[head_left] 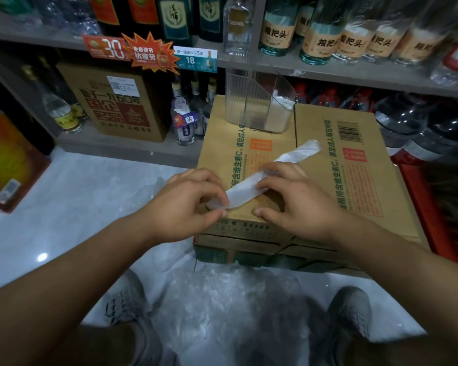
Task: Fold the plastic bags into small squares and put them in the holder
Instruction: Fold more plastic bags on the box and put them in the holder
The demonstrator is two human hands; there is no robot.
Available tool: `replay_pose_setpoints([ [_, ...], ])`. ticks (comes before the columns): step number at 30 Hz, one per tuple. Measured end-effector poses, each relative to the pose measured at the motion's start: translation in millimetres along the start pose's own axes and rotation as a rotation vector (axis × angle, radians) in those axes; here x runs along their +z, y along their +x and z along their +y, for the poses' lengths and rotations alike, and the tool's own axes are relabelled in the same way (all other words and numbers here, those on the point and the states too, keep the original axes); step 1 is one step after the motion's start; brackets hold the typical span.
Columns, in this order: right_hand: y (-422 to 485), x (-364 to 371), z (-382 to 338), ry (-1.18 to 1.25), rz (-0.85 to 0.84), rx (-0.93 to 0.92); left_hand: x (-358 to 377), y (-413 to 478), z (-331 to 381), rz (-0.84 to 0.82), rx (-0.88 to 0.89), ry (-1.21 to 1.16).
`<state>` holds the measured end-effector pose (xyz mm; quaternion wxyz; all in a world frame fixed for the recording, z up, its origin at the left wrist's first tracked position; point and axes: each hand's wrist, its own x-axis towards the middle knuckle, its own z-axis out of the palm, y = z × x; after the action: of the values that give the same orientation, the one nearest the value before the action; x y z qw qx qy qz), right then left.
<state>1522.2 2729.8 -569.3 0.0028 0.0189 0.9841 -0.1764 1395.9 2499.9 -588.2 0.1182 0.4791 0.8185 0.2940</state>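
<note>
- My single head view looks forward and down, close over the cardboard box (315,180) top.
- Its wide lens reaches the shelves (354,75) beyond the far edge.
</note>
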Motion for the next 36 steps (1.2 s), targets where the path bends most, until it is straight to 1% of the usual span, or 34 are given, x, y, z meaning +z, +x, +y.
replay_pose_setpoints([
  [3,-2.9,1.3,-8.0,0.010,0.072,-0.040,-1.9,3.8,11.1,0.047,-0.052,-0.267],
  [6,-3.3,3.5,-12.8,0.117,0.105,-0.013,-5.9,10.3,28.3,0.108,-0.118,-0.506],
  [8,-2.4,3.6,-13.5,0.220,0.132,0.042,-8.0,15.6,36.6,0.127,-0.157,-0.665],
  [10,-1.8,1.0,-14.4,0.413,0.181,0.150,-7.2,20.4,41.0,0.077,-0.206,-0.782],
  [12,-1.7,0.6,-15.5,0.630,0.213,0.259,-2.3,26.0,41.1,0.042,-0.212,-0.780],
  [15,-1.5,3.6,-15.1,0.892,0.224,0.353,8.6,35.8,39.3,0.005,-0.218,-0.735],
  [18,-1.1,3.0,-17.2,1.257,0.204,0.460,20.6,45.1,36.1,-0.001,-0.201,-0.621],
  [20,-1.3,-0.5,-16.2,1.366,0.195,0.485,25.6,50.1,33.8,-0.017,-0.185,-0.525],
  [23,0.0,-10.0,-9.4,1.325,0.238,0.468,29.6,55.7,30.3,-0.031,-0.140,-0.311],
  [27,10.3,-25.9,5.4,1.132,0.342,0.480,32.0,59.4,33.4,-0.020,-0.145,-0.174],
  [31,22.3,-34.2,22.5,1.019,0.315,0.473,32.8,62.1,35.2,-0.017,-0.118,-0.096],
  [33,27.2,-32.7,32.5,0.890,0.322,0.512,33.7,63.9,35.1,-0.030,-0.121,-0.083],
  [36,29.7,-27.0,48.3,0.568,0.310,0.530,33.9,65.1,35.7,-0.030,-0.149,-0.129],
])
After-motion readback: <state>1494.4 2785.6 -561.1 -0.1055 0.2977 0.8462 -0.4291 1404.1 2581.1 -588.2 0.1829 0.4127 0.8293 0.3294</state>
